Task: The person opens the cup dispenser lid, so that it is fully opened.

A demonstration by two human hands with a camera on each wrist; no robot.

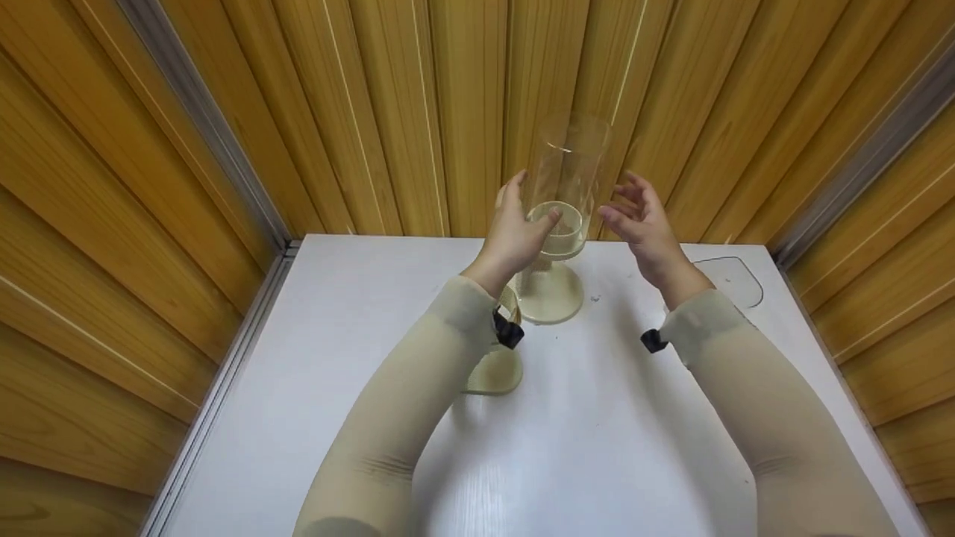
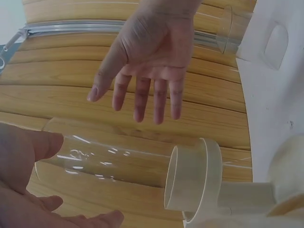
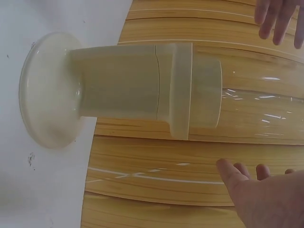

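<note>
A clear plastic cylinder (image 1: 571, 149) stands upright on a cream-coloured stand (image 1: 550, 294) with a round foot, near the back of the table. To its left is my left hand (image 1: 517, 233), its fingers spread and its thumb overlapping the cylinder in the head view. My right hand (image 1: 643, 227) hovers on the other side, fingers loosely bent around air. From the right wrist view, both hands appear apart from the cylinder. The left wrist view shows the stand's raised collar (image 2: 192, 180) at the cylinder's lower end.
A second cream base (image 1: 496, 371) is partly hidden under my left forearm. At the back right of the white table (image 1: 582, 447) lies a transparent container (image 1: 731, 280), partly behind my right wrist. Wood-patterned panels (image 1: 462, 112) rise directly behind the table.
</note>
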